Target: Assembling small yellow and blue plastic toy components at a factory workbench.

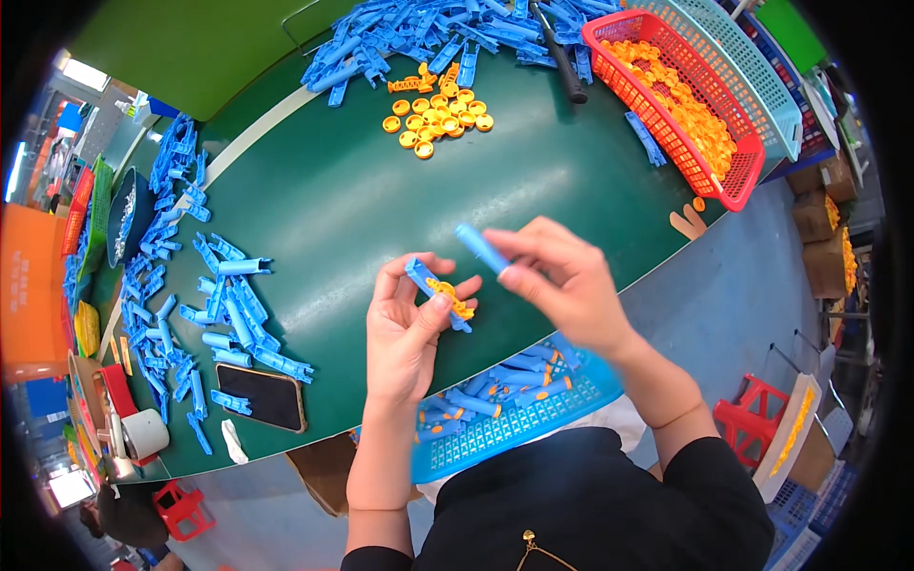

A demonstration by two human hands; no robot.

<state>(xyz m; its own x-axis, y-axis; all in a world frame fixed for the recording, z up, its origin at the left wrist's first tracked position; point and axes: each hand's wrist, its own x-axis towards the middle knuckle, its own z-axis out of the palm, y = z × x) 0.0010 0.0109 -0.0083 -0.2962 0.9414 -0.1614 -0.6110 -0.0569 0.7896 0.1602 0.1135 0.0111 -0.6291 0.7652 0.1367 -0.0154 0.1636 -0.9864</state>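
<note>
My left hand (411, 324) is closed around a blue plastic half-shell (419, 274) with a yellow-orange plastic insert (449, 297) lying in it. In my right hand (562, 276), a second blue half-shell (481, 248), rounded side up, is pinched between thumb and fingers. It is held a little above and to the right of the first, and the two are apart. Below my hands, a light-blue basket (495, 443) at my lap contains several blue pieces with orange ends (476, 404).
Round yellow caps (443, 119) lie mid-table, before a blue shell heap (409, 38). A black-handled tool (564, 62) rests near a red basket (657, 105) of orange parts. More blue shells (243, 305) and a phone (262, 395) are at left on the green table (333, 181).
</note>
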